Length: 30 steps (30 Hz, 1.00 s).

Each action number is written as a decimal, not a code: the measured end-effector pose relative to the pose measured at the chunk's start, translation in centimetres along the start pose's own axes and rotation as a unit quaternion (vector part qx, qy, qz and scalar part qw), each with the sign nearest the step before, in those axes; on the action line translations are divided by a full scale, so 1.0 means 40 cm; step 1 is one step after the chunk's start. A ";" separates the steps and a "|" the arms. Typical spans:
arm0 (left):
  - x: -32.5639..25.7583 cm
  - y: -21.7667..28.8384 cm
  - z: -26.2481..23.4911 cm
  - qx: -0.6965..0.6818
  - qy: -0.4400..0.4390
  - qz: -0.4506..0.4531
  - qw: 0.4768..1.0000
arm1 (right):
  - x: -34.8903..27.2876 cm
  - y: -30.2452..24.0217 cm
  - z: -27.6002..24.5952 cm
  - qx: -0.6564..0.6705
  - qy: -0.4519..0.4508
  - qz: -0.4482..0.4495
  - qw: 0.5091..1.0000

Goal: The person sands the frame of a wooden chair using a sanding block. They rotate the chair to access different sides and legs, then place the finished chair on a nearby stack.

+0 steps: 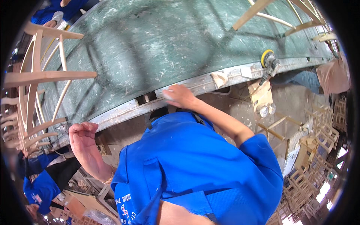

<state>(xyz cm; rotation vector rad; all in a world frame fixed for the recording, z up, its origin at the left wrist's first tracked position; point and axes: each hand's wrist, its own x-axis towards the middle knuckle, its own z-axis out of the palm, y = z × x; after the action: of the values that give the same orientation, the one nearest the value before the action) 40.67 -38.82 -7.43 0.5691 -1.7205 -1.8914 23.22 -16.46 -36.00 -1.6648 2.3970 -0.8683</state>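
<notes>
From my feed: rt hand (180,96) is at the near edge of the bench (161,48), approx mid-length, fingers bent over a small pale piece (167,98). Motion blur there, so I can't tell if it's gripped or just under the fingertips. The piece sits on the bench's near rim, at the left side of that hand; its long axis is unclear, and the rt hand is clearly the nearer one.

L hand (84,139) is off the bench's near edge, toward its left end: palm showing, fingers half curled, nothing visible in it. Nearest to it is a wooden chair frame (52,77) at the bench's left end; its thick legs run roughly along the bench's length, ends pointing right, w/ the lowest one close to the L hand.

Materials: bench top is dull green, scuffed w/ whitish specks; near rim is greyish, worn, w/ a dark notch just left of the rt hand. Chair frame is pale bare wood, tapered legs, thin curved rods. On the rim right of the rt hand: a creased tan sheet (219,79), then a flat white scrap (246,72), then a disc tool (268,60), prob. a sander, round yellow pad, dark body. Another wooden frame (252,15) stands on the bench's far right.
</notes>
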 end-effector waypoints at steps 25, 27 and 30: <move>0.027 -0.061 -0.028 0.187 0.058 -0.016 0.981 | -0.297 0.269 -0.211 0.015 0.278 0.610 0.742; 0.057 -0.094 0.019 0.184 0.024 -0.030 0.982 | -0.319 0.276 -0.187 0.063 0.230 0.605 0.760; 0.059 -0.175 0.076 0.158 -0.027 -0.110 0.981 | -0.263 0.248 -0.177 0.139 0.273 0.541 0.783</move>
<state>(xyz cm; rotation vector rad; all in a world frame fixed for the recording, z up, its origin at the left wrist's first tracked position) 36.30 -37.50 -13.98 0.8664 -2.0873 -1.7995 16.42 -1.95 -37.54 0.2509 2.6898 -1.3848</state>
